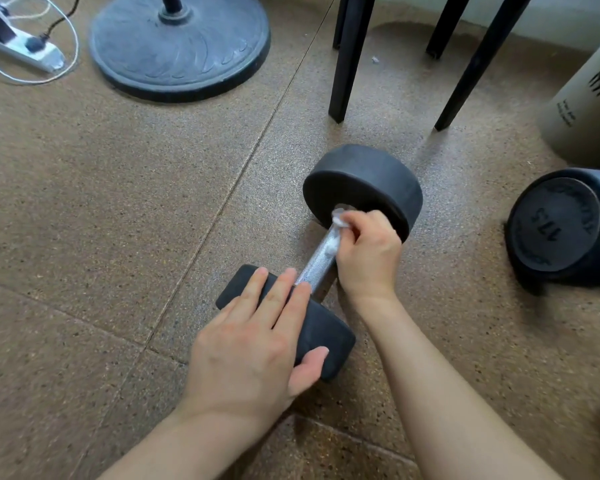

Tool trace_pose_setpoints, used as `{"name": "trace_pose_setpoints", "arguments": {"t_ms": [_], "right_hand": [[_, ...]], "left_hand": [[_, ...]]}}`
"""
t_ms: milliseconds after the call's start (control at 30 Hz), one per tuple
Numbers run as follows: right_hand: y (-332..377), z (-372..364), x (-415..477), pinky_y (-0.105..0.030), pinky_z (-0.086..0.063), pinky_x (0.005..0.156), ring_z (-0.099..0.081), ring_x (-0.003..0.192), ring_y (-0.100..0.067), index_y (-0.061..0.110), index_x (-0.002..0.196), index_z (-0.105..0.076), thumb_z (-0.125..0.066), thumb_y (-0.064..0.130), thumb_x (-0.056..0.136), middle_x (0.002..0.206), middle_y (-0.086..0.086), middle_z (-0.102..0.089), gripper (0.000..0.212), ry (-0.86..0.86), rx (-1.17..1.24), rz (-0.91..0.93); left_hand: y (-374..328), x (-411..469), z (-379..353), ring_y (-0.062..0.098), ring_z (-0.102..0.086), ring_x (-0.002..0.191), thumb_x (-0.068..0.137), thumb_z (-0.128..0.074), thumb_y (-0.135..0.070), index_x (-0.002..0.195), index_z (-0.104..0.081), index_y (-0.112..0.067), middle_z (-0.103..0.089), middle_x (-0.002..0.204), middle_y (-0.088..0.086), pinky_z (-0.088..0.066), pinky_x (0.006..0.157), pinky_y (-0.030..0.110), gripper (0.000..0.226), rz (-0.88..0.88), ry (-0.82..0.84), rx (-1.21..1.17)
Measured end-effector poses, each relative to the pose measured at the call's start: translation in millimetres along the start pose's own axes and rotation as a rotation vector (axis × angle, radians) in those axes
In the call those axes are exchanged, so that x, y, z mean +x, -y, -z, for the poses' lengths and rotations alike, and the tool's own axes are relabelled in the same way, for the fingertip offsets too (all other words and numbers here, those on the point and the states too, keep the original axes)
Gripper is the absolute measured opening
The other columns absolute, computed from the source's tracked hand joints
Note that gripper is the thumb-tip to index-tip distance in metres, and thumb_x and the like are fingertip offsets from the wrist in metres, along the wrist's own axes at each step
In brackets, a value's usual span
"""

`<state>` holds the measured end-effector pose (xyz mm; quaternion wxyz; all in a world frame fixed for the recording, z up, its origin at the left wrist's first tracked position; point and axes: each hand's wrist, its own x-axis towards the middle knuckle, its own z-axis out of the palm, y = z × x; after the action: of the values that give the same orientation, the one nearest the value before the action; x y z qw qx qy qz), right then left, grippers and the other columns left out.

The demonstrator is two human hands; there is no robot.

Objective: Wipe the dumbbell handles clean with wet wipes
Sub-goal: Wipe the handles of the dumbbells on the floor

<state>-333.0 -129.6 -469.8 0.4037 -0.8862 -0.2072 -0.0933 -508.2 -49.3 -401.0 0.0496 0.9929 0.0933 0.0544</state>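
A black dumbbell (364, 181) with a knurled metal handle (317, 263) lies on the brown speckled floor, one head near me and one farther away. My left hand (253, 344) rests flat on the near head, fingers straight. My right hand (368, 252) pinches a crumpled white wet wipe (338, 223) against the far end of the handle, close to the far head. Part of the handle is hidden under that hand.
A second dumbbell (561, 230), marked 17.5, lies on its side at the right. Black chair legs (343, 64) stand behind. A round fan base (179, 43) sits at top left beside a power strip (18, 46) with cables. A beige cylinder (586, 105) stands at far right.
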Motion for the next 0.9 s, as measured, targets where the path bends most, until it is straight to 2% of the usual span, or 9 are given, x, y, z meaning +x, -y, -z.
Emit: {"name": "trace_pose_setpoints", "arguments": {"t_ms": [133,267,400,433,533,567,700,833,900], "right_hand": [[12.1,8.0,-20.9,-0.03,-0.05,0.072,-0.064,0.075,-0.026,0.009,0.082,-0.076,-0.067,0.0,0.073,0.082,-0.004,-0.068,0.015,0.328,0.05,0.359],[-1.0,5.8,27.9,-0.028,-0.05,0.061,-0.061,0.067,-0.029,0.011,0.075,-0.075,-0.063,0.001,0.07,0.078,-0.004,-0.068,0.016,0.224,-0.191,0.397],[9.4,17.4,-1.5,-0.028,-0.049,0.065,-0.058,0.07,-0.024,0.015,0.075,-0.074,-0.071,-0.001,0.068,0.08,0.002,-0.071,0.018,0.598,-0.198,0.644],[6.0,19.9,6.5,-0.029,-0.05,0.062,-0.057,0.068,-0.025,0.014,0.075,-0.074,-0.071,-0.001,0.068,0.078,0.001,-0.07,0.017,0.617,-0.219,0.649],[-7.3,20.3,37.7,-0.033,-0.05,0.056,-0.057,0.065,-0.03,0.01,0.074,-0.071,-0.07,-0.004,0.068,0.071,-0.005,-0.067,0.015,0.396,-0.3,0.492],[-7.7,20.7,31.9,-0.033,-0.05,0.058,-0.057,0.066,-0.029,0.01,0.074,-0.071,-0.07,-0.004,0.066,0.072,-0.004,-0.067,0.016,0.4,-0.295,0.488],[-2.1,34.0,-2.7,-0.03,-0.048,0.064,-0.056,0.07,-0.023,0.015,0.078,-0.071,-0.054,0.009,0.074,0.078,0.002,-0.069,0.019,0.688,-0.187,0.719],[-19.0,32.4,27.7,-0.032,-0.051,0.062,-0.059,0.067,-0.03,0.011,0.082,-0.073,-0.066,-0.005,0.066,0.078,-0.005,-0.069,0.023,0.408,-0.257,0.536],[-10.7,32.5,4.1,-0.032,-0.051,0.063,-0.058,0.069,-0.029,0.011,0.081,-0.072,-0.072,-0.004,0.066,0.079,-0.004,-0.069,0.021,0.532,-0.209,0.586]], "left_hand": [[2.4,-0.7,1.7,0.029,-0.061,0.117,0.078,-0.05,-0.055,0.122,-0.067,-0.01,-0.063,0.129,0.007,-0.056,0.084,0.038,0.065,0.011,-0.021,-0.018],[3.6,0.1,4.6,0.028,-0.061,0.118,0.08,-0.048,-0.056,0.124,-0.066,-0.011,-0.063,0.13,0.004,-0.056,0.08,0.035,0.065,-0.001,-0.008,-0.013],[2.6,-2.9,4.8,0.027,-0.06,0.119,0.081,-0.048,-0.058,0.127,-0.063,-0.014,-0.062,0.132,0.002,-0.057,0.074,0.036,0.065,-0.029,0.004,-0.019],[1.9,-3.3,6.1,0.026,-0.06,0.119,0.081,-0.049,-0.059,0.129,-0.062,-0.016,-0.062,0.132,0.001,-0.057,0.073,0.036,0.066,-0.037,0.006,-0.028],[0.1,-1.7,9.4,0.023,-0.061,0.117,0.077,-0.051,-0.06,0.127,-0.054,-0.019,-0.063,0.128,0.001,-0.058,0.072,0.034,0.065,-0.07,-0.002,-0.055],[-0.4,-1.4,9.4,0.023,-0.061,0.116,0.075,-0.052,-0.061,0.122,-0.054,-0.019,-0.064,0.127,0.002,-0.059,0.073,0.034,0.063,-0.086,-0.006,-0.06],[-4.1,-1.6,6.2,0.028,-0.061,0.112,0.077,-0.057,-0.059,0.11,-0.064,-0.016,-0.064,0.125,0.005,-0.057,0.079,0.039,0.054,-0.157,-0.002,-0.064],[-7.1,-6.1,1.4,0.029,-0.06,0.112,0.081,-0.062,-0.052,0.11,-0.065,-0.02,-0.063,0.128,0.005,-0.056,0.078,0.04,0.044,-0.216,-0.033,-0.158],[-8.0,-9.4,0.7,0.029,-0.057,0.114,0.083,-0.061,-0.05,0.109,-0.065,-0.022,-0.058,0.134,0.007,-0.055,0.083,0.041,0.039,-0.209,-0.044,-0.217]]}}
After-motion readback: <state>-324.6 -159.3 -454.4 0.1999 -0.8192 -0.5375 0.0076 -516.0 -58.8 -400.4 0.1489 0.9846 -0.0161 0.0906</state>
